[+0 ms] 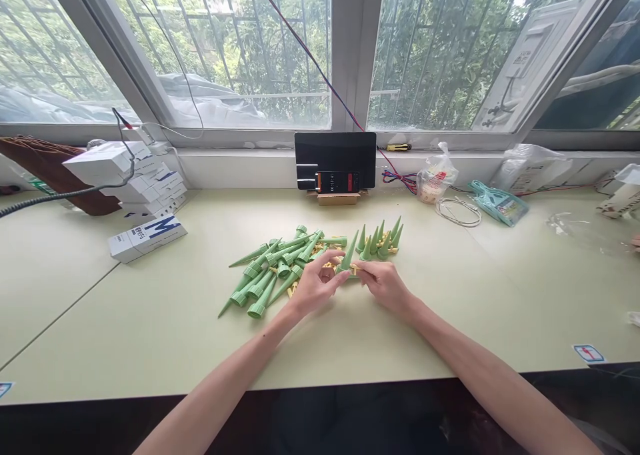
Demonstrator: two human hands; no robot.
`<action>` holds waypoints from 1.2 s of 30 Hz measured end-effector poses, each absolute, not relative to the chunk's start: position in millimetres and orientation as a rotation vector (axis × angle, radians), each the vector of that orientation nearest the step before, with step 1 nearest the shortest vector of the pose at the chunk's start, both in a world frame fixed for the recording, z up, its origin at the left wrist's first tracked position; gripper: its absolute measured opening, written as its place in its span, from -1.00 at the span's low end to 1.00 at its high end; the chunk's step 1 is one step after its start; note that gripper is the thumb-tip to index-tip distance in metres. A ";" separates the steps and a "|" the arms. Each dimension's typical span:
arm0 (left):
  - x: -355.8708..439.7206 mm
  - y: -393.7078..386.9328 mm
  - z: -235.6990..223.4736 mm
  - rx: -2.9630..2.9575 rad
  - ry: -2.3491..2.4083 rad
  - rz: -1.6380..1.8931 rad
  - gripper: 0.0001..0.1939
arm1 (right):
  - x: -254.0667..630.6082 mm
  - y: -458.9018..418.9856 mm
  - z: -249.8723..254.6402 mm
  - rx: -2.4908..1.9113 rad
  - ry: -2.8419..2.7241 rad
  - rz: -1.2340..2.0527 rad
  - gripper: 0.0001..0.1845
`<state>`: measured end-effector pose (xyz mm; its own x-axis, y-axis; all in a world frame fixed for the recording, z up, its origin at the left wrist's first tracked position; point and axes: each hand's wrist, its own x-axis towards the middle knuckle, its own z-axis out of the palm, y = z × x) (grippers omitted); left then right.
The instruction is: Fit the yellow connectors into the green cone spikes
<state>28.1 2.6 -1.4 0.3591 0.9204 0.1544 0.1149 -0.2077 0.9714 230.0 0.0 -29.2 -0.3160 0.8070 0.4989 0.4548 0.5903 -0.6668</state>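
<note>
Upright between my hands stands a green plant watering spike [349, 253], its tip pointing up. My left hand [319, 283] grips its wide base from the left. At the spike's right side, my right hand [385, 281] pinches a small yellow plastic valve [355, 268]; whether it sits in the spike, I cannot tell. Left of my hands lies a loose pile of green spikes [260, 278], mostly on their sides, with small yellow pieces [293, 288] among them. Behind my right hand several spikes stand upright in a group [383, 241], with yellow parts at their bases.
Behind the pile, a phone [338, 181] leans on a black panel [335, 149] above a small cardboard stand [339, 199]. White boxes [145, 238] are at left. A plastic bag [436, 175], a coiled white cable [457, 212] and a teal pouch [499, 203] lie back right.
</note>
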 end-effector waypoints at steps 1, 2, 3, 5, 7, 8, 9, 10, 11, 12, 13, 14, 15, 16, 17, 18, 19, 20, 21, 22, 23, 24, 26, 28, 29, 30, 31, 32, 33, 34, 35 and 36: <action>28.0 2.8 -1.6 1.605 0.955 0.992 -0.56 | 230.0 0.0 -28.7 -1.007 -1.963 0.521 -0.65; 27.8 3.1 -2.0 1.606 0.960 0.990 -0.56 | 230.0 -0.1 -28.0 -1.006 -1.963 0.526 -0.65; 27.7 3.3 -2.5 1.606 0.966 0.988 -0.56 | 230.0 -0.3 -27.3 -1.003 -1.963 0.535 -0.64; 27.5 3.8 -3.3 1.609 0.972 0.979 -0.55 | 229.7 -1.1 -25.6 -1.001 -1.970 0.560 -0.64; 27.5 4.2 -3.9 1.614 0.971 0.967 -0.54 | 229.2 -1.9 -24.1 -1.008 -1.982 0.574 -0.62; 27.6 4.3 -4.1 1.617 0.971 0.964 -0.53 | 228.9 -2.3 -23.5 -1.013 -1.987 0.576 -0.61; 27.7 4.4 -4.1 1.618 0.971 0.965 -0.54 | 228.6 -2.7 -23.0 -1.018 -1.991 0.577 -0.61; 28.0 4.4 -4.1 1.619 0.971 0.968 -0.54 | 228.2 -3.0 -22.6 -1.019 -1.992 0.576 -0.60; 28.2 4.4 -4.0 1.617 0.971 0.974 -0.54 | 227.9 -3.2 -22.2 -1.019 -1.994 0.576 -0.59; 28.5 4.3 -3.8 1.616 0.970 0.980 -0.54 | 227.5 -3.4 -21.8 -1.018 -1.995 0.577 -0.58; 28.8 4.2 -3.5 1.615 0.969 0.985 -0.55 | 227.1 -3.6 -21.4 -1.016 -1.997 0.575 -0.58; 29.0 4.0 -3.3 1.614 0.969 0.989 -0.55 | 226.8 -3.8 -21.0 -1.015 -1.998 0.572 -0.57; 29.1 3.8 -3.0 1.614 0.970 0.989 -0.55 | 226.5 -4.0 -20.7 -1.015 -1.999 0.568 -0.56; 29.2 3.6 -2.7 1.617 0.973 0.990 -0.55 | 226.2 -4.2 -20.5 -1.015 -1.998 0.565 -0.56; 29.2 3.5 -2.5 1.622 0.975 0.991 -0.55 | 225.9 -4.4 -20.3 -1.016 -1.996 0.564 -0.55; 29.2 3.3 -2.3 1.629 0.976 0.992 -0.56 | 225.7 -4.6 -20.2 -1.015 -1.994 0.564 -0.55; 29.2 3.2 -2.2 1.637 0.974 0.994 -0.56 | 225.4 -4.8 -20.1 -1.015 -1.992 0.565 -0.54; 29.3 3.1 -2.1 1.645 0.972 0.996 -0.57 | 225.1 -5.0 -20.0 -1.016 -1.991 0.566 -0.53; 29.3 2.9 -2.0 1.652 0.970 0.999 -0.58 | 224.7 -5.1 -19.9 -1.017 -1.989 0.568 -0.53; 29.4 2.8 -1.9 1.657 0.968 1.002 -0.58 | 224.4 -5.3 -19.7 -1.018 -1.986 0.571 -0.52; 29.6 2.7 -1.8 1.661 0.968 1.005 -0.59 | 224.0 -5.4 -19.5 -1.018 -1.983 0.575 -0.51; 29.7 2.5 -1.7 1.663 0.969 1.008 -0.59 | 223.7 -5.5 -19.3 -1.017 -1.978 0.582 -0.50; 29.8 2.3 -1.7 1.662 0.972 1.011 -0.59 | 223.3 -5.6 -18.8 -1.014 -1.967 0.604 -0.48; 29.6 2.3 -2.3 1.662 0.971 1.004 -0.58 | 223.2 -5.6 -18.3 -1.013 -1.952 0.633 -0.47; 29.4 2.4 -2.9 1.663 0.971 0.995 -0.58 | 223.1 -5.6 -18.2 -1.014 -1.944 0.649 -0.47; 29.1 2.6 -3.6 1.665 0.970 0.988 -0.57 | 223.1 -5.5 -18.2 -1.014 -1.936 0.665 -0.47; 28.9 2.8 -4.4 1.665 0.969 0.984 -0.57 | 223.1 -5.5 -18.2 -1.015 -1.925 0.681 -0.48; 28.7 3.1 -5.2 1.663 0.968 0.986 -0.57 | 223.0 -5.4 -18.3 -1.015 -1.913 0.696 -0.48; 28.6 3.4 -5.9 1.657 0.967 0.990 -0.57 | 222.8 -5.3 -18.4 -1.015 -1.899 0.708 -0.49; 28.6 3.7 -6.3 1.645 0.965 0.997 -0.57 | 222.6 -5.2 -18.5 -1.016 -1.886 0.718 -0.50; 28.6 4.0 -6.4 1.626 0.964 1.003 -0.57 | 222.4 -5.1 -18.5 -1.019 -1.873 0.724 -0.51; 28.7 4.3 -6.1 1.604 0.964 1.006 -0.56 | 222.2 -5.1 -18.4 -1.021 -1.861 0.728 -0.52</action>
<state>28.7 4.3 -6.1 0.3441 0.9253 0.1595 0.1199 -0.2118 0.9699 222.2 -5.1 -18.4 -0.2875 0.8662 0.4086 0.3594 0.4930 -0.7923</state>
